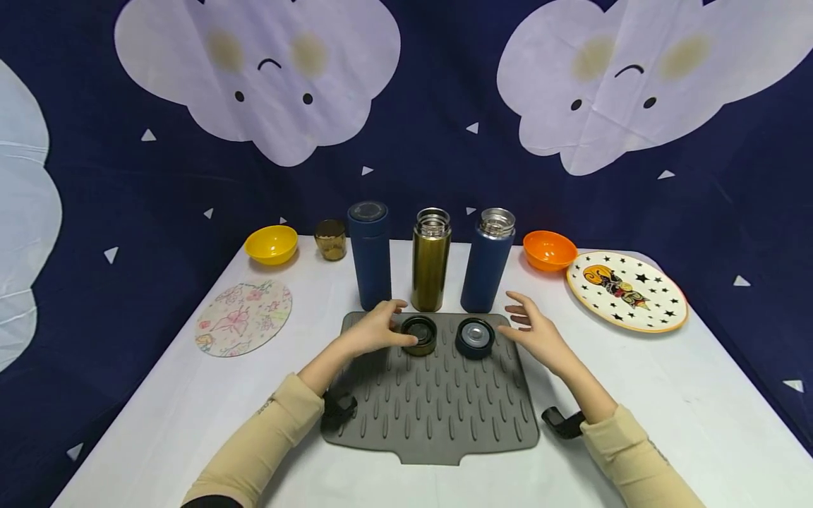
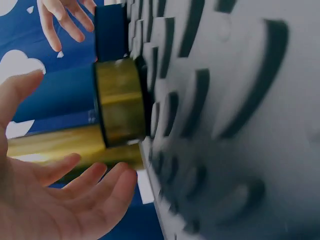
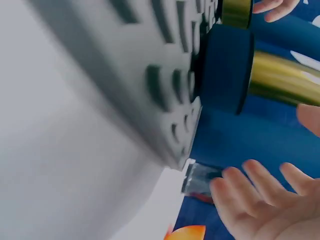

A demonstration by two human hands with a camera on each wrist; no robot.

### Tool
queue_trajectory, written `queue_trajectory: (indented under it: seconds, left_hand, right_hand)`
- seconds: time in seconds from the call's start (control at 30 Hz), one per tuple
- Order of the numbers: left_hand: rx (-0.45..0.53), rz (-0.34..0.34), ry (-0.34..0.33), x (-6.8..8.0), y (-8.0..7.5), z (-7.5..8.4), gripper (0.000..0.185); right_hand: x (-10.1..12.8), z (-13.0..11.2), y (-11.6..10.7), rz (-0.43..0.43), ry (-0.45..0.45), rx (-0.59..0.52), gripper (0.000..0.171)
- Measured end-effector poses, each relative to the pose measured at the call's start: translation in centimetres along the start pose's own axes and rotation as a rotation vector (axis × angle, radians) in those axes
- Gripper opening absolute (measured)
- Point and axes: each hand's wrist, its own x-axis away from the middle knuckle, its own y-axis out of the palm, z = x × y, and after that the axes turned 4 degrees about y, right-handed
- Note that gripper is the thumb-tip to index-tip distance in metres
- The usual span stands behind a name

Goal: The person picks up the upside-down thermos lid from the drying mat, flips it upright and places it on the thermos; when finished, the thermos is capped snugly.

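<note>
- Head view: left hand and right hand are apart, gold cap just beside the left, blue cap near the right, both on the grey mat.
- Left wrist view: fingers curve loosely, gripping nothing; a stray thumb could shove the gold cap.
- Right wrist view: hand empty too; overreaching might topple the lidless blue bottle beyond it.

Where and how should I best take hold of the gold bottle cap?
Pinch the gold bottle cap by its side wall, probably best coming from the left. It lies flat on the grey ridged mat, with its short round wall exposed; the left hand is close on that side, while the dark blue bottle cap stands to the right.
</note>
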Motion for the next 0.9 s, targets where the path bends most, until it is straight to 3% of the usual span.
queue_trajectory:
  seconds: [0.2,0.53,0.73,0.9]
  left_hand:
    - [-0.163,-0.066,0.073,-1.5,1.1,-0.3,0.076]
    - [-0.315,-0.051,0.047,-2.5,2.1,-0.5,0.076]
    - [-0.328,0.057,0.096,-2.2,1.6,0.0,0.071]
    - [-0.237,0.209,0.135,-1.7,0.5,1.6,0.071]
  right_hand:
    - [0.0,1.2,0.0,-0.089,0.076,0.061,0.061]
    - [0.2,1.9,0.1,-0.135,0.104,0.084,0.059]
    - [0.1,2.1,0.3,-0.135,0.109,0.076,0.058]
    - [0.1,2.2,0.2,-0.126,0.109,0.073,0.058]
